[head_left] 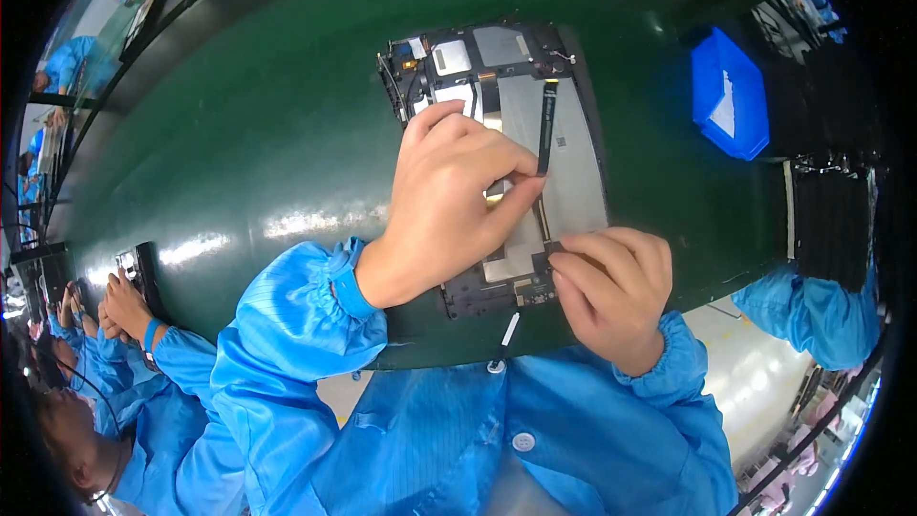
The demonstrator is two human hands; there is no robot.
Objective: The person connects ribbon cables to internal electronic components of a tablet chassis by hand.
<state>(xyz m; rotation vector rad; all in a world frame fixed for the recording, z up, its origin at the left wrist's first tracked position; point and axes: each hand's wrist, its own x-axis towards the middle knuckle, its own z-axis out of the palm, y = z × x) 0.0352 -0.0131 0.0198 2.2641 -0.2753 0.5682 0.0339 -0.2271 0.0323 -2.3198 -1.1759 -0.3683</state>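
Note:
An opened tablet [583,148] lies on the green table, its grey inner plate and dark circuit parts exposed. A narrow black ribbon cable [547,124] runs along it lengthwise. My left hand [454,196] reaches over the tablet and pinches this cable near its middle between thumb and forefinger. Close to the tablet's near edge, my right hand [616,287] has thumb and forefinger closed at the cable's lower end, by a small dark connector piece. The fingertips partly hide what lies between them. The left hand covers the tablet's middle left part.
A blue bin [705,100] with a white paper inside stands at the right of the green table [287,153]. Beyond it is a stack of black items [831,220]. At the left, a co-worker's hands [124,306] handle a dark device. A blue sleeve [812,315] shows at the right.

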